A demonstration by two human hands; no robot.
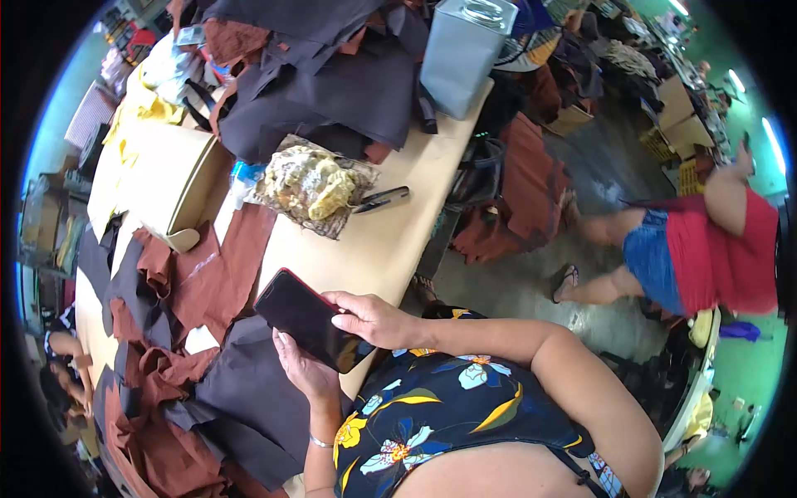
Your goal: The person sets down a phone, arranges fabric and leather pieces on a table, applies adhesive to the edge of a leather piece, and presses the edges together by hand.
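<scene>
A smartphone with a dark screen and a red edge is held above the table's near edge. My left hand, with a bracelet at the wrist, grips its lower left side. My right hand is closed on the opposite long side, its thumb over the screen edge. Dark grey cloth-like pieces and brown pieces lie on the table beside my left hand. Past the phone, a lumpy yellowish bundle rests on a patterned wrap, with a slim black tool next to it.
A metal tin stands at the table's far right corner. A cream box and a heap of dark pieces cover the far side. On the right, a person in a red top walks across the floor.
</scene>
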